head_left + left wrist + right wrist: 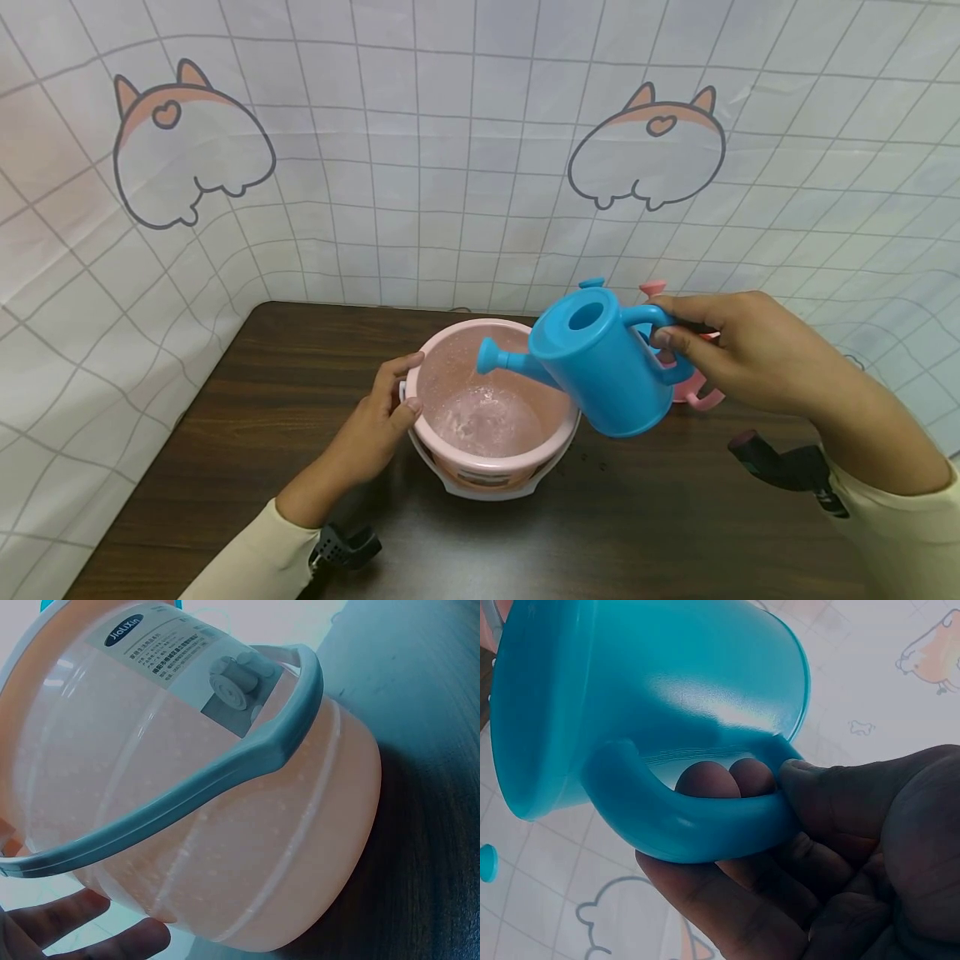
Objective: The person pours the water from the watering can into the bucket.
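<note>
In the head view my right hand (742, 354) grips the handle of a blue watering can (611, 375). The can hangs tilted, its sprinkler spout (491, 357) over a pink bucket (487, 467). Rippling, bubbly water (487, 417) lies inside that bucket. At the bucket's left rim, my left hand (367, 429) holds on with thumb and forefinger. Seen from the left wrist, two fingertips (154, 937) lie by the bucket's outer wall, below its lowered carrying handle (195, 799). The right wrist view shows fingers wrapped around the can's handle (697, 829).
Behind the raised can, a pink watering can (705, 396) stands partly hidden, and another blue sprinkler head (591, 283) shows. A dark wooden table (300, 367) carries everything. A white checked cloth (450, 167) with dog drawings hangs along the back and sides.
</note>
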Available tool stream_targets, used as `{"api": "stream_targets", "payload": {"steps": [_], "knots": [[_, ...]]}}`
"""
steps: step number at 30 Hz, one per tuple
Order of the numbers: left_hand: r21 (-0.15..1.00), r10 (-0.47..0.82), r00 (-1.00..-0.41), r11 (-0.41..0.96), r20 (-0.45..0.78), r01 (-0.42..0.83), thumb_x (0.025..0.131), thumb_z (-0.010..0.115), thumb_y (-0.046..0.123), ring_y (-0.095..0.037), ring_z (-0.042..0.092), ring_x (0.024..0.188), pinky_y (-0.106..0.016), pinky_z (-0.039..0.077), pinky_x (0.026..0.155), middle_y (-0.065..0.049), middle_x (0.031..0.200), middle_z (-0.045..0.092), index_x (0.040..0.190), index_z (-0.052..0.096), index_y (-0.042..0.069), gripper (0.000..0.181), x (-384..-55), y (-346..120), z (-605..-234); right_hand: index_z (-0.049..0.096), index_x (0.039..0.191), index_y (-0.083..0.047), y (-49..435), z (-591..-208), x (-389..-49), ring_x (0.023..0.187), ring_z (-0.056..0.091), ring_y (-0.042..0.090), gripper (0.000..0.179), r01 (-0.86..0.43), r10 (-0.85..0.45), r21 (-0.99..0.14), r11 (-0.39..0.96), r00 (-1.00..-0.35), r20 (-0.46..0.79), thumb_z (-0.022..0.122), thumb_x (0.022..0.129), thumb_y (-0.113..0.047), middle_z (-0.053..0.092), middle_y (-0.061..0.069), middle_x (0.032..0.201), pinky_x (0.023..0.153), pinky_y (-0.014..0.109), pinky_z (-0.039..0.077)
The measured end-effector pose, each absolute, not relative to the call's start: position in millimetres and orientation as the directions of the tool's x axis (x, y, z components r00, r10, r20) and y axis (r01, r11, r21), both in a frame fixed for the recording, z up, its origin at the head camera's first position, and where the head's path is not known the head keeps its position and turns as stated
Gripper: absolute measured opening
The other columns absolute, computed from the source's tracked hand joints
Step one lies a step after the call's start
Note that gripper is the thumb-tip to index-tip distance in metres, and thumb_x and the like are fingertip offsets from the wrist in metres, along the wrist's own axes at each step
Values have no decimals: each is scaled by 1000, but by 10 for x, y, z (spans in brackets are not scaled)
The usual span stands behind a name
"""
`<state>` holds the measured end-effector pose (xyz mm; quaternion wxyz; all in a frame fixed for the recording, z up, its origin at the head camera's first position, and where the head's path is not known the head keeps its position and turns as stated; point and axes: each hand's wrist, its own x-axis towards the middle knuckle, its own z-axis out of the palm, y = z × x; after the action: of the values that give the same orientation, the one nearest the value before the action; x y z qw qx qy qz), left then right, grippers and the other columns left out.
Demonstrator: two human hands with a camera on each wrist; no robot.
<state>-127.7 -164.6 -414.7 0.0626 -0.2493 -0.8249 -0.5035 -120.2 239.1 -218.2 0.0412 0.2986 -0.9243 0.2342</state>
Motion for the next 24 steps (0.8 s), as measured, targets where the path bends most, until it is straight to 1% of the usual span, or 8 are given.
{"api": "stream_targets", "payload": {"steps": [9, 17, 24], "knots": [[798, 347, -869, 373, 353, 473, 106, 47, 35, -25, 64, 103, -43, 51, 87, -19, 120, 65, 154, 29, 20, 53, -1279, -1644, -4141, 59, 137, 9, 2390, -2183, -1201, 58, 65, -2, 42, -562, -527, -415, 715, -824, 208, 68, 98, -3, 73, 21, 103, 50, 23, 53], [799, 349, -870, 375, 348, 470, 107, 46, 42, -25, 64, 105, -45, 51, 89, -20, 123, 64, 154, 29, 22, 54, -1281, -1650, -4150, 58, 138, 9, 2386, -2181, -1195, 58, 65, -1, 43, -552, -521, -435, 712, -830, 199, 67, 98, -3, 72, 22, 104, 50, 24, 52], [800, 348, -871, 376, 346, 468, 106, 45, 42, -24, 64, 103, -45, 50, 88, -19, 121, 64, 154, 29, 22, 54, -1279, -1652, -4153, 58, 138, 9, 2389, -2178, -1196, 58, 66, 0, 42, -545, -520, -456, 704, -832, 193, 66, 99, -3, 72, 22, 104, 49, 24, 53]]}}
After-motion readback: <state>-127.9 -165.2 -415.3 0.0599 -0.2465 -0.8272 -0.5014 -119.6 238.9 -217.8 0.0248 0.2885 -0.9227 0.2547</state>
